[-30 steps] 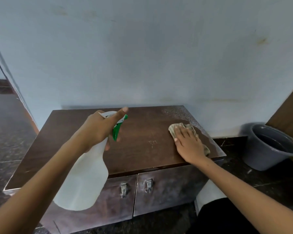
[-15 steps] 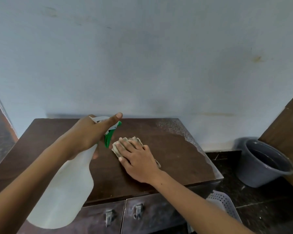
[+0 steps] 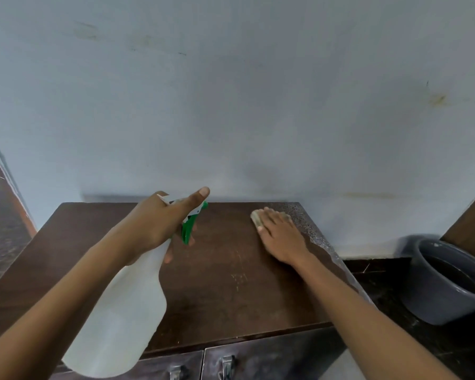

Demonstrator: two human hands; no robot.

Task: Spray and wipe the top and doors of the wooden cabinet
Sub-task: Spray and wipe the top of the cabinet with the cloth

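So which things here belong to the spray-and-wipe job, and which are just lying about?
Job:
- white plastic spray bottle with green trigger, in left hand
- beige cloth, under right hand
- dark wooden cabinet top

Lying about:
- grey plastic bucket

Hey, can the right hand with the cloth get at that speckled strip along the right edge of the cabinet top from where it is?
Probably yes. The right hand presses the cloth right beside the speckled strip, and nothing lies between them.
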